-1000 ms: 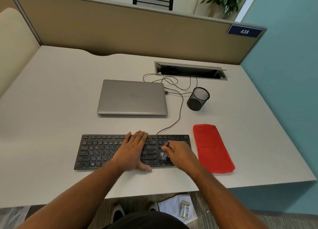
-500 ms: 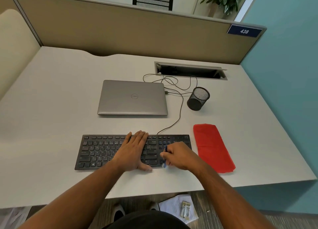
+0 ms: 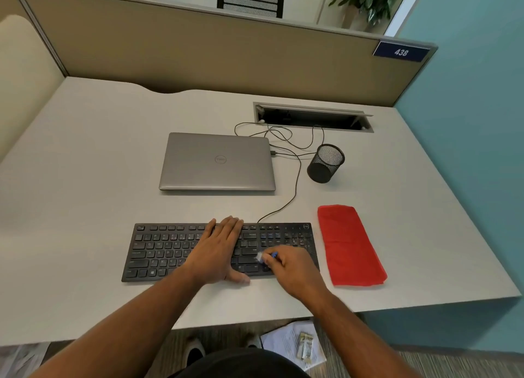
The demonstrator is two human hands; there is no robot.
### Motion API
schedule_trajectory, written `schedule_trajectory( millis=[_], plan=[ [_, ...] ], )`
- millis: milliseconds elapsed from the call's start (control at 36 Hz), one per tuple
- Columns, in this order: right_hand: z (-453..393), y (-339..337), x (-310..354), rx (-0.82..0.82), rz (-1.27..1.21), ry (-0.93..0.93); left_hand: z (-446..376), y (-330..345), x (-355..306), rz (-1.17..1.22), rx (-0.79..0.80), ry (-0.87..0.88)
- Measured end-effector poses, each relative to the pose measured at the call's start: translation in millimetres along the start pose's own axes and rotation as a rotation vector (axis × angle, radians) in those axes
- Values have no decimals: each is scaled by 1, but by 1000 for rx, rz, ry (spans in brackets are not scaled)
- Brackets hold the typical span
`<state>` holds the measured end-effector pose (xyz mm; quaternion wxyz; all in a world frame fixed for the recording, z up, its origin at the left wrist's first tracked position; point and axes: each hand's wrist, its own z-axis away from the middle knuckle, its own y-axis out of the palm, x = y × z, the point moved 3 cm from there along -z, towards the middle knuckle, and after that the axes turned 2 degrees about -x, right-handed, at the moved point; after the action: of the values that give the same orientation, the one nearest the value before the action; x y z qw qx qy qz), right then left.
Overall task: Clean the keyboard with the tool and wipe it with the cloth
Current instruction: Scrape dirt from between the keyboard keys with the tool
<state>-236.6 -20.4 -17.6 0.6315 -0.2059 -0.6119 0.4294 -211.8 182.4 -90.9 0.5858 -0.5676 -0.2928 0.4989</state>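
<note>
The keyboard (image 3: 198, 250) lies flat near the front edge of your desk (image 3: 85, 179), its long axis running left to right and its cable leading away toward the closed laptop (image 3: 217, 162). Your left hand (image 3: 218, 250) rests palm-down across its middle, fingers straight and close together, pointing away from you. Your right hand (image 3: 292, 267) sits over the keyboard's right part, its fingers curled around a small blue-handled brush (image 3: 266, 256); the brush lies roughly sideways, its pale bristle end pointing left and touching the keys. The red cloth (image 3: 350, 245) lies folded just beside the keyboard's right end, its long axis running front to back. A black mesh cup (image 3: 326, 163) stands behind it.
</note>
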Motion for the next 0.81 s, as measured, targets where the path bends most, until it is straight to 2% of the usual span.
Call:
schedule_trajectory(
  millis=[139,278,361,472,583,639,722,806],
  plan=[
    [14,13,-2,26,67,-43,0,1,1,6,-1,-3],
    [27,15,-6,35,-20,-18,0,1,0,-8,14,-10],
    [35,21,-18,-53,-104,64,-1,0,0,-10,9,-7],
    [45,23,-35,-252,-86,145,0,1,1,-4,11,-7],
    [53,17,-38,-371,-88,122,-1,1,1,-12,8,-3],
    [51,17,-29,-359,-143,55,0,1,1,-21,13,-6],
    [44,26,-13,-224,-142,-33,0,2,1,-32,16,-9],
    [39,27,-14,-216,-113,-2,-1,2,0,-29,17,-7]
  ],
)
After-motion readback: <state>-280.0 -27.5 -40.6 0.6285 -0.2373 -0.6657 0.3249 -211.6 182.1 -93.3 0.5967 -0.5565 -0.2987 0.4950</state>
